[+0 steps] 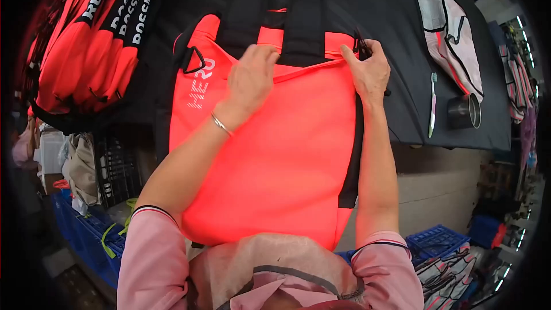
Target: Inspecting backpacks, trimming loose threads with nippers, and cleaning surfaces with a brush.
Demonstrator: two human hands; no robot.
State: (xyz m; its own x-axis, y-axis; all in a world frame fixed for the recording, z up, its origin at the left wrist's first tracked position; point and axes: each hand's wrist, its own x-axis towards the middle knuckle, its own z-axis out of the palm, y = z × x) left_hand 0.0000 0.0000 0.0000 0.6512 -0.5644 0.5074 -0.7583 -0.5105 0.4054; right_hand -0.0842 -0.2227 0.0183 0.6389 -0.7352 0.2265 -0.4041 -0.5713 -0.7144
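A bright coral-red and black backpack (275, 155) lies across the table edge in front of me, its lower end against my body. Black straps (304, 17) run from its top toward the far side. My left hand (252, 77) has its fingers curled at the upper edge of the red panel, beside a black triangular ring (194, 60). At the top right corner, my right hand (370, 72) grips the panel's edge, thumb on the red fabric. Something small and dark shows between its thumb and fingers; I cannot make it out.
Similar red bags (86, 63) are piled at the left. A black cloth covers the table (396, 103). On its right lie a toothbrush (433, 103), a dark metal cup (465, 111) and a pale bag piece (450, 40). Blue crates (436, 241) stand below.
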